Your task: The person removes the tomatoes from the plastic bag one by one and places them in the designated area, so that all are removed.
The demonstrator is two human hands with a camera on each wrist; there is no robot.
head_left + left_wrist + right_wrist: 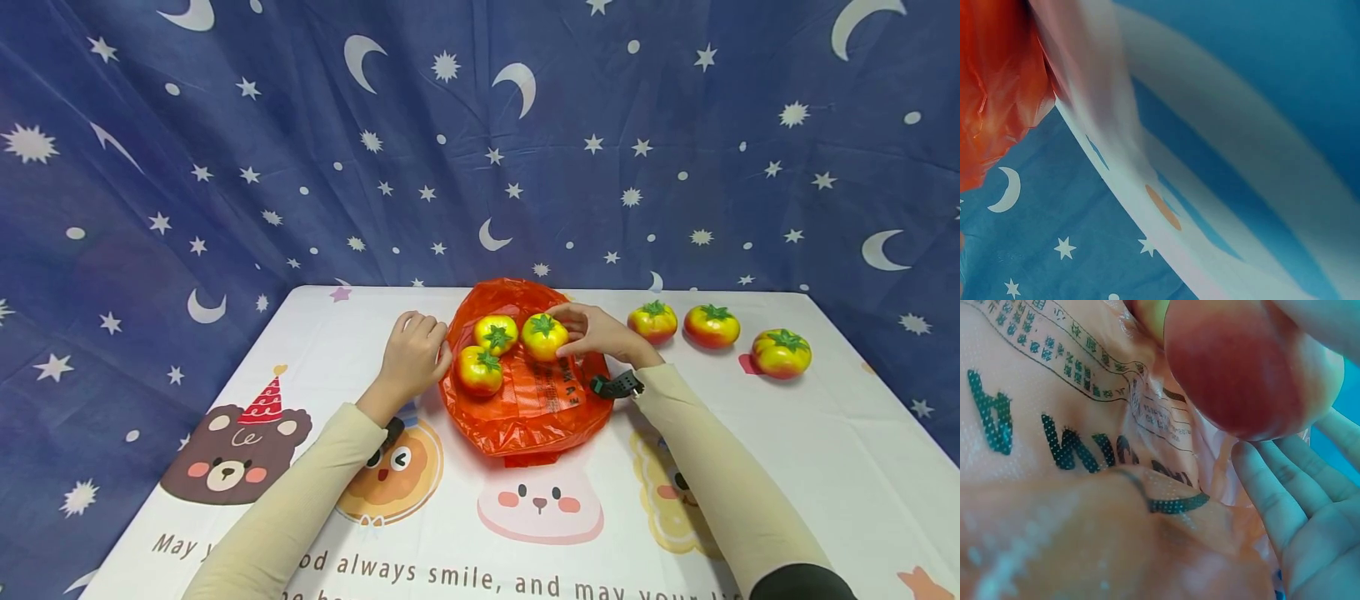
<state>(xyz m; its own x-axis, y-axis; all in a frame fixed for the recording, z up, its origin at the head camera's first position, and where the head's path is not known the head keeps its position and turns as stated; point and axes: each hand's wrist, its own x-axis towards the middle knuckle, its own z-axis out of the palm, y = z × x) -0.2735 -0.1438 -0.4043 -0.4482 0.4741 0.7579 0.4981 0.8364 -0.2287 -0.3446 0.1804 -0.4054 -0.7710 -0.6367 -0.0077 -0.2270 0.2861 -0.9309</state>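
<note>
A red plastic bag (517, 417) lies spread on the table with its mouth up. Two yellow-red tomatoes with green tops, one at the back (496, 334) and one nearer the front (478, 372), sit at its left side. My right hand (600, 333) holds another tomato (543, 337) over the bag's right part. The right wrist view shows this tomato (1241, 369) close up, thumb side above and fingertips (1247, 453) beneath it. My left hand (410, 354) has its fingers curled at the bag's left rim and grips it there. In the left wrist view the bag (991, 94) fills the upper left.
Three more tomatoes stand in a row at the back right: the left one (652, 322), the middle one (711, 326) and the right one (781, 353). A white tablecloth (825, 467) with cartoon prints covers the table. Behind it hangs a blue star-and-moon curtain (420, 158).
</note>
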